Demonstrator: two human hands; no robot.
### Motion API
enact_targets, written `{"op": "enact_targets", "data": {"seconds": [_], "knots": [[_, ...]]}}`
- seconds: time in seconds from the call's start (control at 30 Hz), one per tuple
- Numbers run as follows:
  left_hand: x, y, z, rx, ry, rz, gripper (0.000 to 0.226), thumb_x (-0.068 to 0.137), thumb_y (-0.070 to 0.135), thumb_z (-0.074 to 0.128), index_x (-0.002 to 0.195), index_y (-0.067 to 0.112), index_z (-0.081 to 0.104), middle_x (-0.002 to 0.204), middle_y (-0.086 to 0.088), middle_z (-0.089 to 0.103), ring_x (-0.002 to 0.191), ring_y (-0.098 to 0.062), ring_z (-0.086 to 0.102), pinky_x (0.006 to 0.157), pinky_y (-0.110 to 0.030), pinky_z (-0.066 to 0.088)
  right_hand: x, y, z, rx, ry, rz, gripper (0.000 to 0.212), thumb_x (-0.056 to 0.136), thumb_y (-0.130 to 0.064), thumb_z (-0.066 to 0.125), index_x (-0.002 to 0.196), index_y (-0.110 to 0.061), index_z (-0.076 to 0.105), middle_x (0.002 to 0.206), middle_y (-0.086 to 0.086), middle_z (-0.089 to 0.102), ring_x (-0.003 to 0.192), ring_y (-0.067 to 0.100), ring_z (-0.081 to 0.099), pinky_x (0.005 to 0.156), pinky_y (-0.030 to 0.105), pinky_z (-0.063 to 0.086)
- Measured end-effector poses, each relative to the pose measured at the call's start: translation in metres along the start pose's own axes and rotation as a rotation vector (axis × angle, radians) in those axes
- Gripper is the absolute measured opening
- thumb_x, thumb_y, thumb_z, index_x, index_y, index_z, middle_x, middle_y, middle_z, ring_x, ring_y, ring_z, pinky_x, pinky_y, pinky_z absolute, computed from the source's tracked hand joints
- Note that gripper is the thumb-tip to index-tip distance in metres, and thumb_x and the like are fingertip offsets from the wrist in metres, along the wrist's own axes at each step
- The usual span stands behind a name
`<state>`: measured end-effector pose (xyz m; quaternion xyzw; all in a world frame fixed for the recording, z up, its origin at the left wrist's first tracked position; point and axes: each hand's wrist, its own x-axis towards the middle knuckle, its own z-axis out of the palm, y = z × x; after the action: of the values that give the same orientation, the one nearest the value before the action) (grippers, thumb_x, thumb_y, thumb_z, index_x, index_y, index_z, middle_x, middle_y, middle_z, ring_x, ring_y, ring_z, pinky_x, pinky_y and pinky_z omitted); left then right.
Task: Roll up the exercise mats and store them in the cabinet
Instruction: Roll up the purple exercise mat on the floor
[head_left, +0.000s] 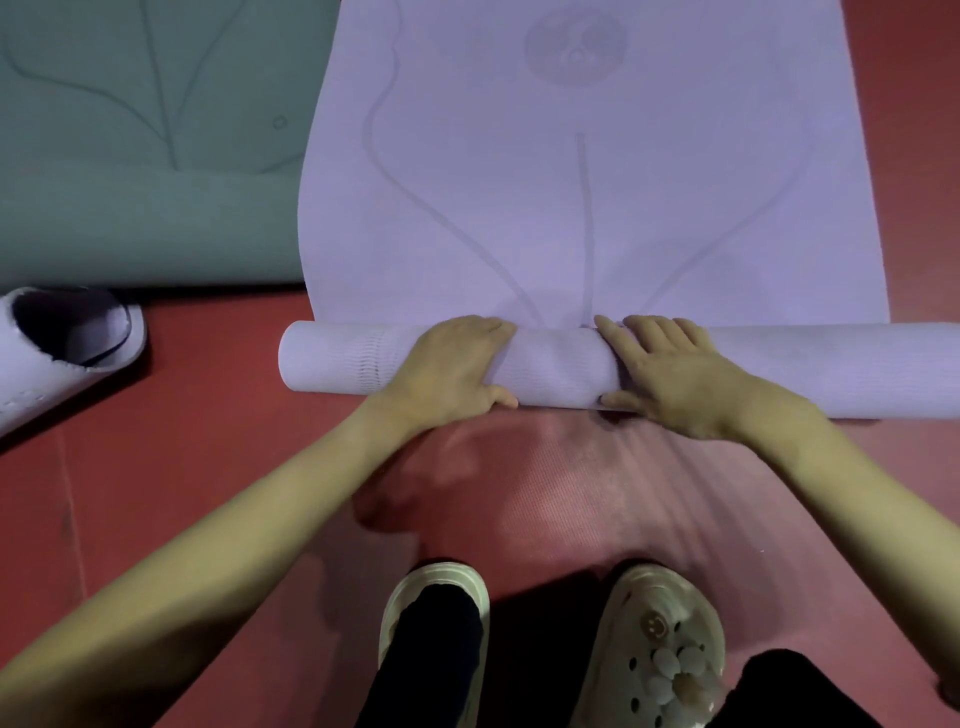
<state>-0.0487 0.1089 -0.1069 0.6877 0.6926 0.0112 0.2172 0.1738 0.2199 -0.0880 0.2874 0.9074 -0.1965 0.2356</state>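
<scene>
Left hand (451, 364) and right hand (670, 371) spread flat, pressing atop half-rolled purple mat (561, 208)

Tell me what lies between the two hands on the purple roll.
In the head view, only a bare stretch of the rolled purple mat lies between the left hand and the right hand; both hands rest on top of it.
</scene>
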Motion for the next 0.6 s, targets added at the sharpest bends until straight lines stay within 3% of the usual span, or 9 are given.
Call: {"op": "enact_targets", "data": {"seconds": [0.13, 0.23, 0.3, 0.37, 0.47, 0.53, 0.6], "knots": [[0.020, -0.008, -0.019, -0.006, -0.091, -0.018, 0.058, 0.070, 0.055, 0.075, 0.117, 0.023, 0.063, 0.111, 0.002, 0.069, 0.103, -0.023, 0.060, 0.083, -0.031, 0.039, -0.006, -0.018, 0.007, -0.085, -0.004, 0.080, 0.103, 0.088, -0.063, 0.048, 0.152, -0.011, -0.013, 0.158, 0.023, 0.000, 0.147, 0.035, -0.003, 0.119, 0.051, -0.003], [0.028, -0.011, -0.029, -0.044, -0.162, -0.042, 0.052, 0.070, 0.053, 0.075, 0.113, 0.025, 0.065, 0.105, 0.004, 0.070, 0.099, -0.021, 0.060, 0.083, -0.032, 0.043, 0.001, -0.019, 0.020, -0.144, 0.128, 0.090, 0.124, 0.059, -0.062, 0.080, 0.149, 0.003, 0.022, 0.142, 0.035, 0.033, 0.134, 0.047, 0.032, 0.111, 0.063, 0.021], [0.028, -0.013, -0.029, -0.069, -0.183, -0.060, 0.054, 0.072, 0.052, 0.075, 0.117, 0.025, 0.063, 0.110, 0.004, 0.069, 0.103, -0.021, 0.059, 0.087, -0.032, 0.043, 0.008, -0.014, 0.030, -0.159, 0.218, 0.079, 0.116, 0.051, -0.055, 0.086, 0.139, 0.005, 0.041, 0.125, 0.032, 0.049, 0.116, 0.046, 0.049, 0.101, 0.064, 0.033], [0.026, -0.015, -0.027, -0.093, -0.162, -0.056, 0.056, 0.074, 0.053, 0.073, 0.120, 0.024, 0.061, 0.114, 0.005, 0.067, 0.107, -0.020, 0.058, 0.089, -0.033, 0.044, 0.014, -0.009, 0.032, -0.182, 0.274, 0.080, 0.100, 0.060, -0.051, 0.082, 0.134, 0.005, 0.047, 0.117, 0.029, 0.054, 0.107, 0.043, 0.054, 0.097, 0.062, 0.037], [0.018, -0.015, -0.026, -0.065, -0.056, -0.025, 0.061, 0.081, 0.053, 0.068, 0.130, 0.019, 0.056, 0.130, 0.003, 0.060, 0.119, -0.020, 0.053, 0.096, -0.033, 0.042, 0.024, -0.003, 0.018, -0.170, 0.257, 0.056, 0.094, 0.073, -0.054, 0.073, 0.142, 0.001, 0.037, 0.124, 0.024, 0.049, 0.114, 0.039, 0.048, 0.101, 0.060, 0.032], [0.009, -0.010, -0.022, -0.013, 0.089, 0.018, 0.062, 0.084, 0.048, 0.068, 0.132, 0.011, 0.055, 0.135, -0.004, 0.057, 0.123, -0.024, 0.053, 0.099, -0.035, 0.039, 0.030, 0.002, 0.006, -0.100, 0.146, 0.057, 0.093, 0.084, -0.059, 0.059, 0.150, -0.009, 0.018, 0.136, 0.015, 0.036, 0.127, 0.034, 0.034, 0.109, 0.053, 0.020], [0.001, -0.003, -0.017, 0.048, 0.194, 0.053, 0.067, 0.082, 0.045, 0.071, 0.133, 0.005, 0.054, 0.136, -0.013, 0.056, 0.125, -0.030, 0.052, 0.104, -0.039, 0.039, 0.038, 0.008, -0.007, -0.015, 0.047, 0.062, 0.090, 0.085, -0.062, 0.056, 0.149, -0.016, 0.013, 0.138, 0.011, 0.033, 0.131, 0.031, 0.029, 0.111, 0.049, 0.017]]}}
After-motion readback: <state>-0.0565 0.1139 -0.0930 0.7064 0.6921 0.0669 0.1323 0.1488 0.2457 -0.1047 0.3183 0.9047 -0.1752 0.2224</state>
